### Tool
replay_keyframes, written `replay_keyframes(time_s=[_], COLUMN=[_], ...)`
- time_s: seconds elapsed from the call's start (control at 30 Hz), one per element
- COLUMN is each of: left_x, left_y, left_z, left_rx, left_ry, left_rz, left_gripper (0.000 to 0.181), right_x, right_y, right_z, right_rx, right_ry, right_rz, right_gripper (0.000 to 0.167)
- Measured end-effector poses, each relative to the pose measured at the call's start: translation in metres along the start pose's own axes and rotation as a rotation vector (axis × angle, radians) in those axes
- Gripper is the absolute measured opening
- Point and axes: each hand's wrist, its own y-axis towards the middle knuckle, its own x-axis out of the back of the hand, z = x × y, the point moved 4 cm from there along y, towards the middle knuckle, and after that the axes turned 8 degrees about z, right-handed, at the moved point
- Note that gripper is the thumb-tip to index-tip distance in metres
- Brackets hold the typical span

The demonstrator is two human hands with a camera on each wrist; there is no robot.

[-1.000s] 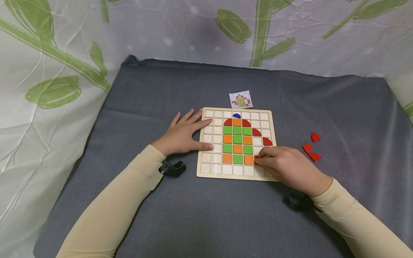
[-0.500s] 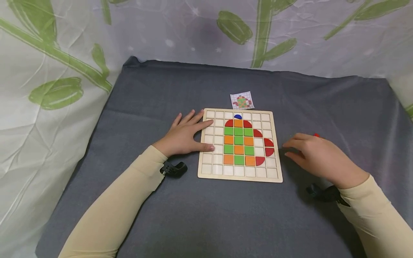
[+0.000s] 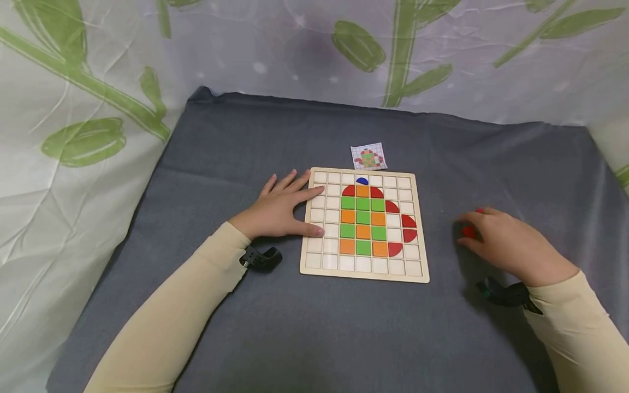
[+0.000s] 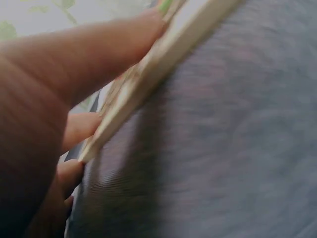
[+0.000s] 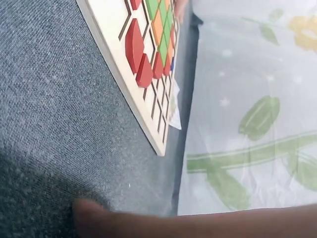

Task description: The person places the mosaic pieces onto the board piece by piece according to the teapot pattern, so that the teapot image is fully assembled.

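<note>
A square wooden grid board [image 3: 414, 274] lies on the dark cloth. In it sit green and orange square tiles, red quarter-round tiles [image 3: 410, 235] and a blue half-round tile [image 3: 362, 181]. My left hand [image 3: 277, 210] rests at the board's left edge, fingers spread, thumb and index finger lying over the edge. To the right of the board, my right hand [image 3: 521, 245] is over the loose red pieces [image 3: 469, 232], its thumb and index finger apart at either side of one. The hand partly covers these pieces. The right wrist view shows one finger and no loose piece.
A small printed card [image 3: 369, 157] with a coloured grid pattern lies just behind the board. The grey-blue cloth [image 3: 354, 333] covers the table. A pale curtain [image 3: 275, 49] with green leaves hangs behind and at the left.
My right hand has left a red tile in the board's lower right and moved right to the loose red pieces. My left hand has stayed at the board's edge.
</note>
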Motion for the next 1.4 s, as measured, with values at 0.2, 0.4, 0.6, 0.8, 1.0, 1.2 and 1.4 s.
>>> replay_keyframes(time_s=[0.2,0.4,0.6,0.8,1.0,1.2,1.4], left_x=[0.007,0.012,0.011,0.010,0.009,0.009,0.008], left_y=[-0.004,-0.010,-0.009,-0.009,-0.008,-0.008,-0.008], left_z=[0.007,0.010,0.007,0.007,0.007,0.007,0.007], left_rx=[-0.077,-0.142,-0.127,-0.103,-0.110,-0.110,-0.103], left_ry=[-0.121,-0.155,-0.129,-0.123,-0.125,-0.128,-0.118], left_rz=[0.100,0.178,0.176,0.172,0.173,0.176,0.172], left_gripper=[0.113,0.109,0.110,0.111,0.111,0.110,0.109], right_x=[0.000,0.000,0.001,0.001,0.000,0.003,0.014], right_y=[0.004,0.007,0.008,0.010,0.014,0.019,0.029], right_z=[-0.006,-0.009,-0.007,-0.005,-0.002,0.007,0.038], right_rx=[0.052,0.074,0.014,-0.018,-0.034,-0.051,-0.034], right_ry=[0.003,0.003,0.035,0.064,0.094,0.112,0.119], right_rz=[-0.028,-0.089,-0.090,-0.112,-0.095,-0.078,-0.060], right_gripper=[0.021,0.012,0.016,0.026,0.027,0.016,0.018])
